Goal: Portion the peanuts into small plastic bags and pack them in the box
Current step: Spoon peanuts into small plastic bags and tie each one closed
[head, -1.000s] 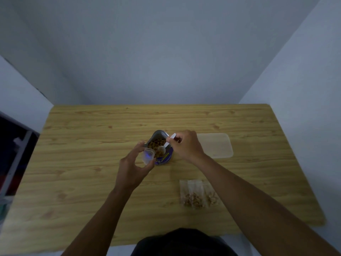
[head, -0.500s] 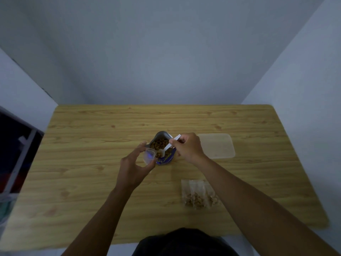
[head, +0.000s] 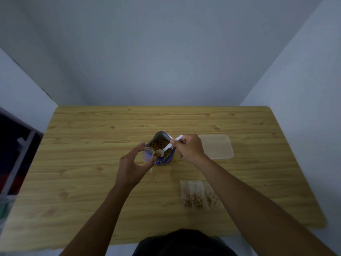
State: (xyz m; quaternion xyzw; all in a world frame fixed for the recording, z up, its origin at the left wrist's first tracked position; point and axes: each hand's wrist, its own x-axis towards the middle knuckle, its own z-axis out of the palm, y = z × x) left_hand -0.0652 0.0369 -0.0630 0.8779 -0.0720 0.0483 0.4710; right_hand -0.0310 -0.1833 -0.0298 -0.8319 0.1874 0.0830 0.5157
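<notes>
**Spoonful poised at the mouth of the bag**

Here's the wooden table (head: 73, 163), and both bare forearms reach in from the near edge, angling toward each other and meeting at the table's middle. Off to the right sits the clear plastic box (head: 215, 146), flat on the wood, just beyond the right wrist. Nearer the person, partly under the right forearm, lie the filled small bags (head: 195, 194), peanuts gathered at their near ends.

Centre stage: the blue peanut pouch (head: 163, 157) stands upright, its top spread wide and brown peanuts (head: 158, 144) showing inside. The left hand (head: 131, 167) comes up from the left, thumb and fingers curled in a ring, pinching a small clear plastic bag (head: 148, 154) held open right against the pouch's left side. The right hand (head: 188, 146) hovers beside the pouch's right edge, knuckles up, fingers closed around the handle of a white plastic spoon (head: 168, 147). The handle slants down to the left across the pouch opening, and the bowl, loaded with peanuts, sits at the small bag's rim.
</notes>
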